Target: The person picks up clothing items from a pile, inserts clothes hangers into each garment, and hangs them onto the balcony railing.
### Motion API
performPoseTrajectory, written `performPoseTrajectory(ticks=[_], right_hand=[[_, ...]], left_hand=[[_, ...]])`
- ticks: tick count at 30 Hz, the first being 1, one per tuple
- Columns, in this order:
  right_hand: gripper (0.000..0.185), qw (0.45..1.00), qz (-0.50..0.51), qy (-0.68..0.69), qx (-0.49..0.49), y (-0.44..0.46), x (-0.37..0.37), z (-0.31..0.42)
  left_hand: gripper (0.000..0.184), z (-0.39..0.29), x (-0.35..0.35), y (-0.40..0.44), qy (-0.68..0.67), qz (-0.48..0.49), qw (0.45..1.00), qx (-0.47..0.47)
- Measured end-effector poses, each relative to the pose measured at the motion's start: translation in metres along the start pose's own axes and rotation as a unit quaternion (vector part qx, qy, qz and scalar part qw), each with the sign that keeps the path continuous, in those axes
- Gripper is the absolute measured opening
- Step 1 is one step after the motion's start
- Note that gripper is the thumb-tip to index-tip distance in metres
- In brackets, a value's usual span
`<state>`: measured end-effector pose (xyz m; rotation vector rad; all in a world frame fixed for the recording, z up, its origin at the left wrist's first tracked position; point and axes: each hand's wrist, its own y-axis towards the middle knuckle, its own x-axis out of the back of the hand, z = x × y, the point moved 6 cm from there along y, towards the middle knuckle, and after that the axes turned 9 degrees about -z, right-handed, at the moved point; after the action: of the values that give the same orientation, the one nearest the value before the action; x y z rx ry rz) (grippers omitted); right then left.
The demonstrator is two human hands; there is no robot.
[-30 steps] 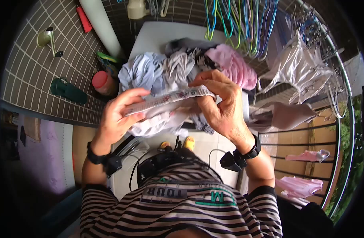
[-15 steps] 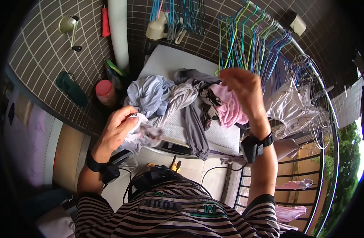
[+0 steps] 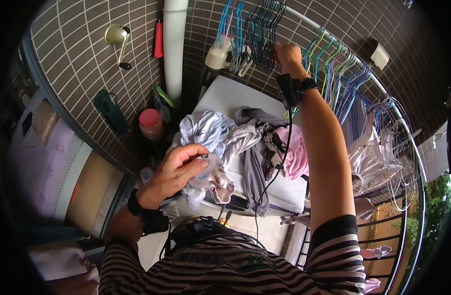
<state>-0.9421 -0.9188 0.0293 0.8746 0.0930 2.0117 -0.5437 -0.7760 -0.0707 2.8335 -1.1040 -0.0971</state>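
Observation:
My left hand [image 3: 174,172] pinches a thin, whitish garment [image 3: 218,184] with a brownish print, which hangs down at the near edge of the white padded top. At the rail, my right hand [image 3: 288,55] is raised with its fingers curled, right beside a row of dark hangers [image 3: 262,37]; whether it grips one is hidden. On the padded surface [image 3: 228,93] lie a light blue garment [image 3: 203,129], a twisted pale grey piece [image 3: 241,140], a dark grey garment [image 3: 255,172] and a pink one [image 3: 295,152].
Green and blue hangers [image 3: 329,64] hang along the metal rail [image 3: 309,22]. Pale laundry [image 3: 370,157] hangs at the right, above a black railing. A pink-lidded container [image 3: 150,123] stands at the left, near a wall crank [image 3: 120,42]. A cable runs from my right wrist.
My right hand has moved up and away, from over the pink garment to the dark hangers on the rail. My left hand still holds the printed garment. The view has shifted.

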Motion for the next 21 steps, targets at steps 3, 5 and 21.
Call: performPoseTrajectory(ticks=[3,5,21], right_hand=[[0.028,0.992,-0.107,0.061,0.035,-0.005,-0.001,-0.006],[0.026,0.982,-0.178,0.042,0.043,-0.016,0.010,0.004],[0.024,0.866,0.042,0.488,-0.101,-0.216,0.059,-0.045]], left_hand=[[0.017,0.002,0.006,-0.003,0.028,-0.003,1.000,-0.014],[0.017,0.006,0.009,-0.004,0.027,-0.009,1.000,-0.011],[0.020,-0.014,0.017,0.051,-0.113,0.021,0.993,-0.009]])
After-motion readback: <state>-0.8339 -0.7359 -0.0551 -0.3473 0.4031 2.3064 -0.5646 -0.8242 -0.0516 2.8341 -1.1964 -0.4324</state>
